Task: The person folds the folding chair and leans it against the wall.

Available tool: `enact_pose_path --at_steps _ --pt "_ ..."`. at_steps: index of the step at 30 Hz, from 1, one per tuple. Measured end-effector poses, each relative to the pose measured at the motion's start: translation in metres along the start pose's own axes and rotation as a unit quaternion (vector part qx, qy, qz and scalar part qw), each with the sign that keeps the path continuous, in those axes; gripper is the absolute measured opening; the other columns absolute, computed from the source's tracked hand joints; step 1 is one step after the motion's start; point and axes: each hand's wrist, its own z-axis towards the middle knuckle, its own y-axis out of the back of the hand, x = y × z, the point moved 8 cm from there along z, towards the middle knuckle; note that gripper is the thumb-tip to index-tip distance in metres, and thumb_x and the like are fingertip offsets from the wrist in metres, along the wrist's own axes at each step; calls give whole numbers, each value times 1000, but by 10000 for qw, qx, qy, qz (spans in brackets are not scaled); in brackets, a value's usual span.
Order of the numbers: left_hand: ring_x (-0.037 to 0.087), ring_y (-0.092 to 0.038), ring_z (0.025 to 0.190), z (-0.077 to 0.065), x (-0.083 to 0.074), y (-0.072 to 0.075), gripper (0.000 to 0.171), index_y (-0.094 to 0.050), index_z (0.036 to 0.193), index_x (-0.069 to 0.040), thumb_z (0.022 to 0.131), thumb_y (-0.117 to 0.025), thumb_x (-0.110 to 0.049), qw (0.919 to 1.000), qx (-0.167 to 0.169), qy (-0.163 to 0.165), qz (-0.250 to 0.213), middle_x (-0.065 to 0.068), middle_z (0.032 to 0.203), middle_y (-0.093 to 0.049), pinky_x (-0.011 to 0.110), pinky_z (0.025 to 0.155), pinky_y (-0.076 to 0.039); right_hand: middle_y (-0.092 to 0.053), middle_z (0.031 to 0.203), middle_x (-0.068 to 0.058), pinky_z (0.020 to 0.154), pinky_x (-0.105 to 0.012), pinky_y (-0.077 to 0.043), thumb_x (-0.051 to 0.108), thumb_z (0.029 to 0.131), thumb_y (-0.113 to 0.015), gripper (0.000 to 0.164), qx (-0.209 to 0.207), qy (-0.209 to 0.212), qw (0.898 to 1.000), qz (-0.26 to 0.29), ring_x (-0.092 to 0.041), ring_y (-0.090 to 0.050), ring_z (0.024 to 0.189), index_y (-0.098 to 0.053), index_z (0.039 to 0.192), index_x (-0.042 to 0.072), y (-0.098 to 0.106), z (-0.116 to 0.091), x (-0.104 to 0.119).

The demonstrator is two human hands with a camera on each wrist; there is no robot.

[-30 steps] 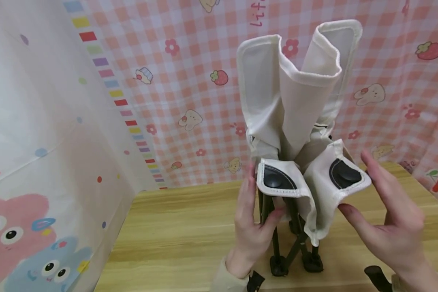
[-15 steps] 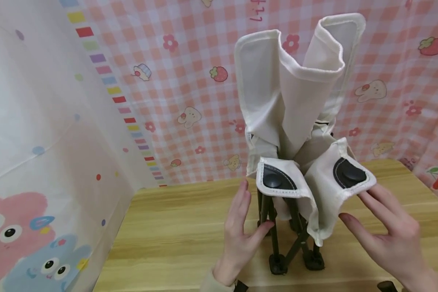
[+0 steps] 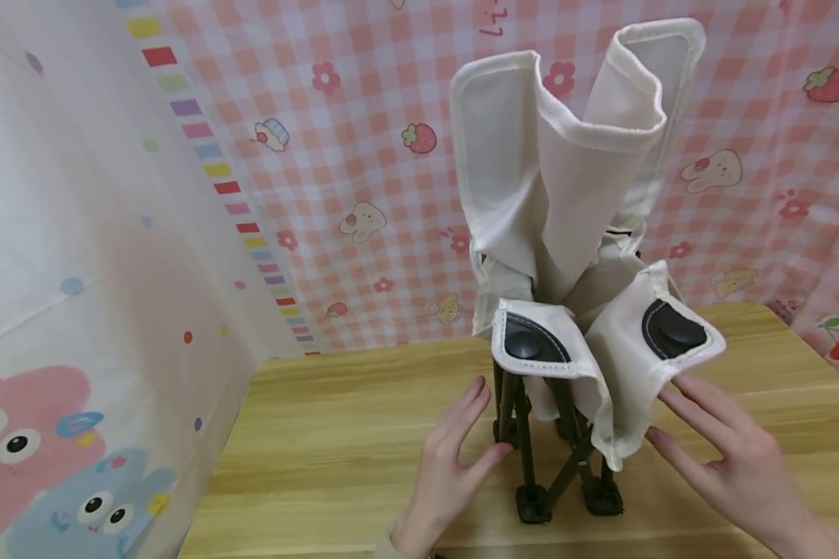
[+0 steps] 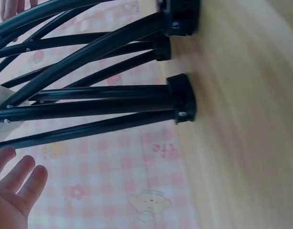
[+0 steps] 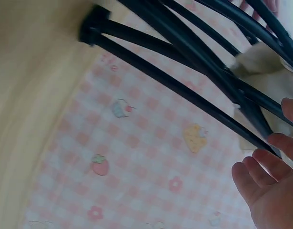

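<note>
A small folding chair with cream fabric (image 3: 594, 171) stands partly folded on the wooden table. Black corner patches mark its two front seat corners, and the seat sags in a fold between them. Its dark crossed legs (image 4: 94, 107) end in black plastic feet (image 3: 533, 505). My left hand (image 3: 447, 458) is beside the left legs, fingers extended, its thumb near a leg; contact is unclear. On the other side my right hand (image 3: 729, 458) is spread below the right seat corner, which hides some fingertips. In the right wrist view its relaxed fingers (image 5: 258, 176) lie near the leg tubes.
The wooden table (image 3: 335, 442) extends left and right of the chair. Behind it hangs a pink checked cloth (image 3: 377, 186) with printed strawberries and flowers. A white cloth (image 3: 98, 256) with cartoon figures hangs at the left.
Both hands have moved down from the seat corners towards the legs, and the left has drawn away from the fabric. The chair keeps its partly folded shape.
</note>
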Motion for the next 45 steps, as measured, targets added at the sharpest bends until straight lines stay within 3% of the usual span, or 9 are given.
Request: enact_pose_path --at_steps 6,14,20,25,34,36,39,43,45 --pt "29 -75 120 -11 0 -2 52 -67 137 -8 90 -82 -25 9980 493 -225 336 16 138 -71 34 107 -62 -55 153 18 119 -3 -37 53 105 -58 60 475 -111 9987 -119 8 -50 143 -78 117 -2 -8 -23 -11" --pt "21 -77 115 -29 6 -7 43 -73 126 -10 87 -84 -24 9925 1156 153 355 8 130 -77 28 104 -62 -54 155 16 120 -3 -36 52 106 -55 56 833 85 9965 -89 8 -49 144 -80 112 2 -15 -47 -15" --pt "15 -79 107 -37 3 -19 31 -78 116 -12 89 -82 -27 9814 1817 -134 598 5 120 -80 24 99 -64 -53 150 22 119 0 -33 53 108 -51 54 1366 99 9905 -91 16 -43 143 -80 113 8 -25 -63 -18" --pt "11 -78 107 -43 1 -28 25 -80 111 -17 90 -82 -29 9719 2255 -211 646 1 118 -81 22 98 -63 -57 146 22 120 1 -30 50 109 -49 48 1438 351 9890 23 17 -42 142 -80 107 13 -32 -76 -16" --pt "5 -75 110 -51 -1 -39 22 -80 112 -24 93 -80 -34 9575 2809 -300 588 -7 120 -80 18 102 -60 -76 104 1 106 3 -43 54 107 -46 52 1682 329 9851 -165 14 -57 119 -81 100 17 -38 -88 -14" --pt "4 -75 111 -53 -1 -41 21 -80 113 -24 94 -79 -34 9531 2950 -340 589 -7 121 -80 18 103 -59 -77 106 2 99 2 -47 54 105 -52 45 2008 262 9791 -207 7 -64 110 -81 102 20 -40 -91 -16" --pt "4 -74 113 -55 -3 -45 22 -79 115 -26 96 -75 -36 9432 3221 -430 692 -8 125 -78 18 104 -59 -77 111 0 92 3 -49 40 93 -80 24 2574 33 9662 -144 -3 -71 101 -80 110 22 -46 -99 -20" --pt "3 -74 114 -57 -5 -51 22 -79 117 -28 99 -72 -38 9314 3514 -523 795 -10 127 -78 16 103 -58 -76 115 -2 82 -3 -54 18 69 -94 53 3245 -190 9457 -53 -6 -72 101 -77 120 22 -54 -109 -24" --pt "2 -74 113 -58 -6 -53 21 -80 116 -28 99 -72 -37 9278 3599 -567 805 -10 126 -78 15 102 -58 -76 116 -1 82 -3 -54 18 71 -94 52 3389 -148 9407 -49 -6 -72 101 -77 121 22 -57 -112 -23"
